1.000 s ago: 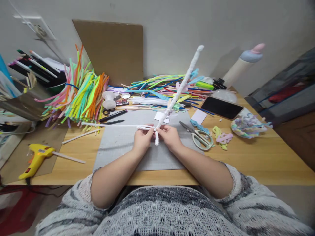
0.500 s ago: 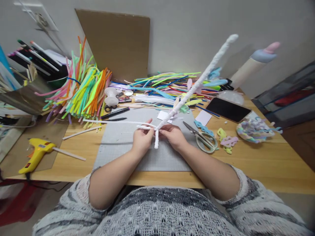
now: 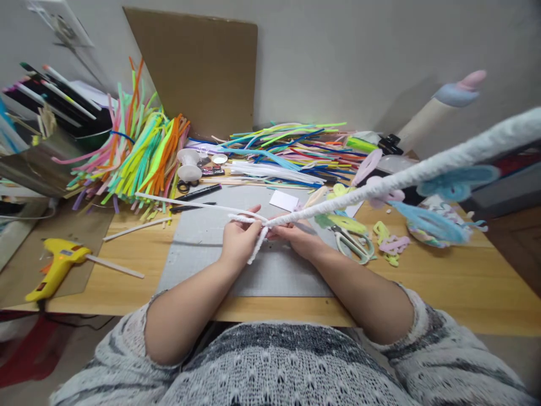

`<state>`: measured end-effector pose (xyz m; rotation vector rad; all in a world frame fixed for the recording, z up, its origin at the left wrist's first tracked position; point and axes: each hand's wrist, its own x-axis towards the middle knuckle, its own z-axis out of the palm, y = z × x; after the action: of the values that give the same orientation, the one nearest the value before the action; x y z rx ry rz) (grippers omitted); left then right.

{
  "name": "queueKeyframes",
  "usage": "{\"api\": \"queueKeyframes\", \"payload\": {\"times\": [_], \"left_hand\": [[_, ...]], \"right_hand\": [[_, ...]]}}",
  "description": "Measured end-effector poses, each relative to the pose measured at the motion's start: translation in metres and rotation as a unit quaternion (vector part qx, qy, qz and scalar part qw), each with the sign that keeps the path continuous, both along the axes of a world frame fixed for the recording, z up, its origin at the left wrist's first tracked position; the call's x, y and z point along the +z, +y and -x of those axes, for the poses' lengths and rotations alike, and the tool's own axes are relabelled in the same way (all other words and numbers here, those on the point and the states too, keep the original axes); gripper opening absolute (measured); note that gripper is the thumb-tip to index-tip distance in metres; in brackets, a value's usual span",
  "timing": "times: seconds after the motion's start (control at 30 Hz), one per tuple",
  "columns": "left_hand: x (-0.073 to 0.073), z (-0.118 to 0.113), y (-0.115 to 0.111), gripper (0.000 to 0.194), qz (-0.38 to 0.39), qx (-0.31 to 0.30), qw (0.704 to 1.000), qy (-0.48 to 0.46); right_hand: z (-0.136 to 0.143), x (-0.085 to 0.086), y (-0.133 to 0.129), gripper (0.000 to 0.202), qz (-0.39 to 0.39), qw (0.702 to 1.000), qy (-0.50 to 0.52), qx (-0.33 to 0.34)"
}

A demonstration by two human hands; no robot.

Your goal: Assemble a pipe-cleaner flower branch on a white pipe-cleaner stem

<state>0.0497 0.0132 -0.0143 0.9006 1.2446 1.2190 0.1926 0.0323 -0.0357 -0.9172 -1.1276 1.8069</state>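
Note:
A long, white fuzzy wrapped stem (image 3: 406, 176) slants from between my hands up to the right, past the picture's edge. Colourful pipe cleaner loops stick out along it, among them a blue one (image 3: 459, 180) and a pink one (image 3: 368, 166). Its near end splits into short white branches, and a loose white pipe cleaner (image 3: 198, 206) runs off left. My left hand (image 3: 237, 239) pinches the fork, fingers closed. My right hand (image 3: 302, 239) is closed on the stem just right of the fork; its fingertips are partly hidden.
Under my hands lies a grey cutting mat (image 3: 203, 265). Scissors (image 3: 355, 246) rest at its right, partly covered by the loops. A yellow glue gun (image 3: 59, 265) lies left. Bundled pipe cleaners (image 3: 147, 152) and loose ones (image 3: 291, 149) fill the back, near a leaning cardboard sheet (image 3: 203, 73).
The stem has swung down to the right, from steeply upright to a shallow slant, and its far end has left the picture. The short lower branch now points more to the left.

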Motion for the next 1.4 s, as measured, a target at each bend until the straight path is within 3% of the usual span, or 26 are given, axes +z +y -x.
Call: {"api": "queueKeyframes", "payload": {"times": [0.23, 0.47, 0.73, 0.9, 1.2, 1.4], "left_hand": [[0.000, 0.000, 0.002, 0.055, 0.021, 0.007, 0.999, -0.031], [-0.006, -0.004, 0.001, 0.054, -0.008, 0.018, 0.999, -0.036], [-0.001, -0.006, -0.002, 0.060, -0.008, 0.015, 0.999, -0.036], [-0.008, -0.006, -0.002, 0.062, -0.021, 0.005, 0.999, -0.034], [-0.011, -0.006, -0.002, 0.062, -0.007, 0.014, 0.999, -0.038], [-0.011, -0.014, -0.010, 0.051, -0.021, 0.015, 0.999, -0.020]], "right_hand": [[0.003, -0.003, 0.003, 0.027, -0.003, 1.000, -0.025, -0.003], [0.005, -0.010, 0.006, 0.024, -0.029, 0.999, -0.006, -0.026], [0.008, -0.006, 0.001, 0.023, -0.021, 0.996, -0.019, -0.084], [0.010, -0.007, -0.002, 0.020, -0.046, 0.990, -0.047, -0.122], [0.008, -0.009, -0.001, 0.026, -0.062, 0.995, -0.070, -0.042], [0.006, -0.003, -0.002, 0.025, -0.096, 0.982, -0.122, -0.104]]}}
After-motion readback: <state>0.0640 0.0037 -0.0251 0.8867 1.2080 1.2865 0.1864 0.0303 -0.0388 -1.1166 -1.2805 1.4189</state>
